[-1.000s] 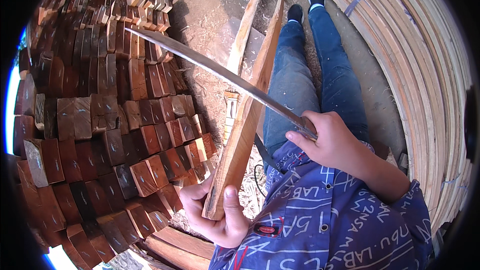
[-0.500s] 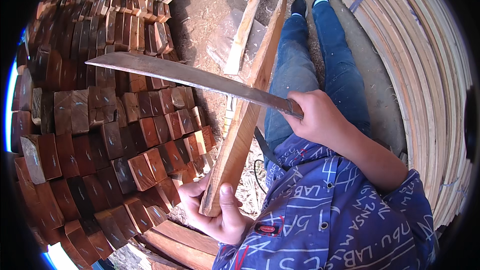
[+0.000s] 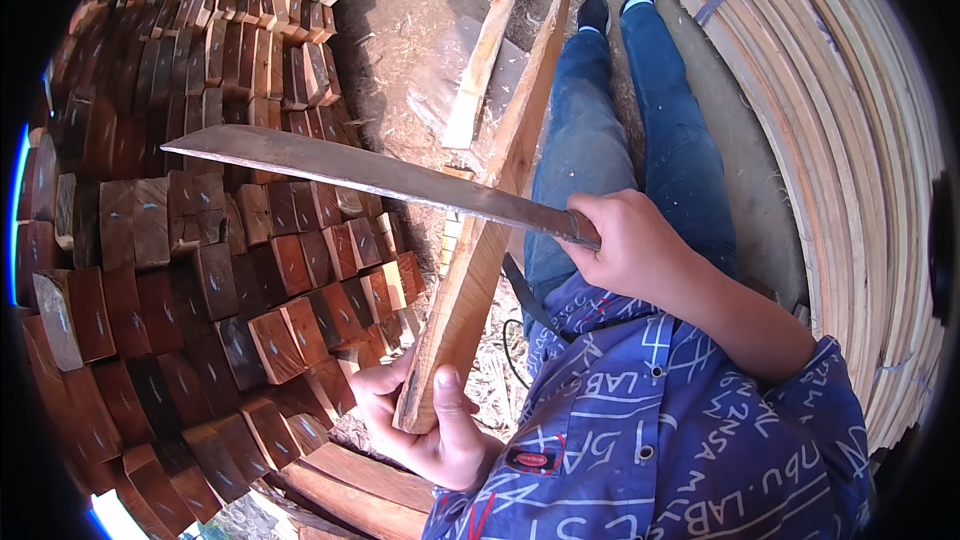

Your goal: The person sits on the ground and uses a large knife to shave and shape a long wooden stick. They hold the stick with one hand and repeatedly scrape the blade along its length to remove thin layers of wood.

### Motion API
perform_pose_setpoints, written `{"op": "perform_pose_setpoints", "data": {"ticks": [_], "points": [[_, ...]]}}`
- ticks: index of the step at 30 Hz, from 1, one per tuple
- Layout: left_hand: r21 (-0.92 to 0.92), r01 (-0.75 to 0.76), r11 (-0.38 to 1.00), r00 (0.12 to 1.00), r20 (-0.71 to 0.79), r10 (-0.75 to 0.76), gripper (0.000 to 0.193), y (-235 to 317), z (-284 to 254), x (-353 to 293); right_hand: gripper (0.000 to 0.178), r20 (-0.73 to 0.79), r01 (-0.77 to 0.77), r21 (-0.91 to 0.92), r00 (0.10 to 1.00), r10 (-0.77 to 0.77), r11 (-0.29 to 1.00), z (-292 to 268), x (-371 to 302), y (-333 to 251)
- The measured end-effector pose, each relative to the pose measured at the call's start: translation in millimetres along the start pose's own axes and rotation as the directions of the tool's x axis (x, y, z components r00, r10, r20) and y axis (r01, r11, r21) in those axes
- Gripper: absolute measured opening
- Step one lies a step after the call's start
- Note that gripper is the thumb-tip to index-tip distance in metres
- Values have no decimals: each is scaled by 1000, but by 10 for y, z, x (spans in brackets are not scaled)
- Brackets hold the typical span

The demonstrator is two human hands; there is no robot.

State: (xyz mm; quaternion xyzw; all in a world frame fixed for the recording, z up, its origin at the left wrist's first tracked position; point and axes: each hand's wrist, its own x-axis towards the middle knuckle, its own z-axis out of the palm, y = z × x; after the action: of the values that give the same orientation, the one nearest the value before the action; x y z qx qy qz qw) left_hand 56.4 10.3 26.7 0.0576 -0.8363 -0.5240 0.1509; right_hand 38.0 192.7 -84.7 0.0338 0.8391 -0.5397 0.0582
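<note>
A long wooden plank point(image 3: 470, 285) slants up and away from me, its near end gripped in my left hand point(image 3: 430, 420). My thumb lies on the plank's near face and the fingers curl round its other side. My right hand point(image 3: 632, 245) is closed around the handle end of a machete point(image 3: 370, 175). The long dark blade points left across the plank, with its squared, slanted tip over the stacked wood. Where blade and plank cross, I cannot tell whether they touch.
Stacked reddish-brown wood blocks point(image 3: 205, 370) fill the left side. Long pale boards point(image 3: 850, 160) lie along the right, bound with strips. Another light wood piece point(image 3: 487, 50) lies on the ground ahead, among shavings. Thick timber point(image 3: 360, 490) is at the lower left, near my left hand.
The machete has dropped slightly and shifted a little to the left with my right hand. My left hand and the plank have barely moved.
</note>
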Motion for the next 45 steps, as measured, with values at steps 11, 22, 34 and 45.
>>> {"op": "perform_pose_setpoints", "data": {"ticks": [11, 22, 34, 45], "points": [[-4, -28, 1000, 999, -16, 28, 30, -84, -32, 6, 19, 102, 139, -19, 985, -136, 990, -57, -155, -437], [24, 59, 998, 998, 28, -59, 28, -101, -94, -14, 22, 113, -14, -39, 993, 19, 999, -71, -50, -334], [-4, 61, 998, 998, 29, -61, 28, -118, -98, 0, 18, 62, -166, -101, 983, 173, 981, -49, 97, -6], [39, 49, 998, 998, -29, -48, 28, -38, -53, -75, 18, 32, -78, -175, 996, 85, 981, -3, 38, -177]]}}
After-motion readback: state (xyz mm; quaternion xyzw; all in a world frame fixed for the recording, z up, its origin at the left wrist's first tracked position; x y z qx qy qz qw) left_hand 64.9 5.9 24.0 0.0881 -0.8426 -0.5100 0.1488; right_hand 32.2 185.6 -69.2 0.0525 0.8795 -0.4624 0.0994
